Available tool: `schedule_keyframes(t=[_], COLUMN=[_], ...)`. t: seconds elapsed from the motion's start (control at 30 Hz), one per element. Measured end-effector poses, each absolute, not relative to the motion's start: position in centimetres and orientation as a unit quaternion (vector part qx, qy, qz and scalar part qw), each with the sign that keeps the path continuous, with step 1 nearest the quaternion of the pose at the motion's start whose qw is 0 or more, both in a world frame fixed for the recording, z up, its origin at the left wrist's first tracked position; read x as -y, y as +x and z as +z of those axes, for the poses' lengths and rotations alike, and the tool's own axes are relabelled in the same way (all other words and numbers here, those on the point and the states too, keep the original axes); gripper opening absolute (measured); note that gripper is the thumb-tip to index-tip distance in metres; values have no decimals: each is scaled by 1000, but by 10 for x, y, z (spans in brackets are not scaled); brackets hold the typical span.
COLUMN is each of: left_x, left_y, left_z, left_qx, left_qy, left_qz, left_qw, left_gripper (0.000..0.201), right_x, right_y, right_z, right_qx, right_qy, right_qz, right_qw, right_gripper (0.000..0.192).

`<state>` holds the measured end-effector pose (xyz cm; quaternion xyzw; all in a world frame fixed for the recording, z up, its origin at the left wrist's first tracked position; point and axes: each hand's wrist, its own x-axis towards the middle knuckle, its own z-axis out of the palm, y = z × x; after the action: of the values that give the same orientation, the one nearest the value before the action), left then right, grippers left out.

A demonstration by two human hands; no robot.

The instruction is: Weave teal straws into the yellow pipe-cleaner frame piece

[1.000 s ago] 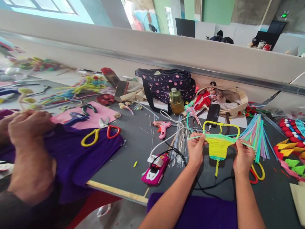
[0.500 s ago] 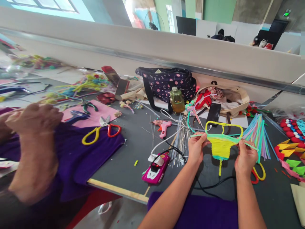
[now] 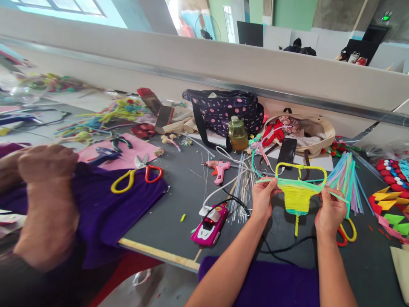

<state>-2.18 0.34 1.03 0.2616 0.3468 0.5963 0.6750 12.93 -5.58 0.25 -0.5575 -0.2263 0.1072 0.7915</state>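
On the left, a co-worker's hands (image 3: 47, 164) are bunched above a purple cloth (image 3: 102, 217); whether they grip it I cannot tell. Scissors (image 3: 138, 174) lie at the cloth's far edge. Next come a magenta toy car (image 3: 207, 230), near, and a pink glue gun (image 3: 220, 169), farther off. On the right side, the person's left hand (image 3: 263, 198) pinches one end of the green strips (image 3: 306, 183), which cross a yellow piece (image 3: 297, 199) held over the table (image 3: 166, 232). The right hand (image 3: 330, 211) pinches the other end, near a pastel bundle (image 3: 347, 177).
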Motion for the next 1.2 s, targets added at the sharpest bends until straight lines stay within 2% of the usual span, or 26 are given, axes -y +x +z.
schedule_keyframes(t=[0.43,1.2], left_x=[-5,-8], left_y=[-23,-23], left_z=[10,5], left_qx=[-320,-331], left_qy=[246,229], left_qz=[562,586], left_qw=[722,703], left_gripper=[34,32], right_x=[55,57], right_y=[132,127], right_z=[4,12], right_qx=[211,234], right_qy=[-548,-558], right_qz=[89,136], right_qw=[805,784], right_gripper=[26,25])
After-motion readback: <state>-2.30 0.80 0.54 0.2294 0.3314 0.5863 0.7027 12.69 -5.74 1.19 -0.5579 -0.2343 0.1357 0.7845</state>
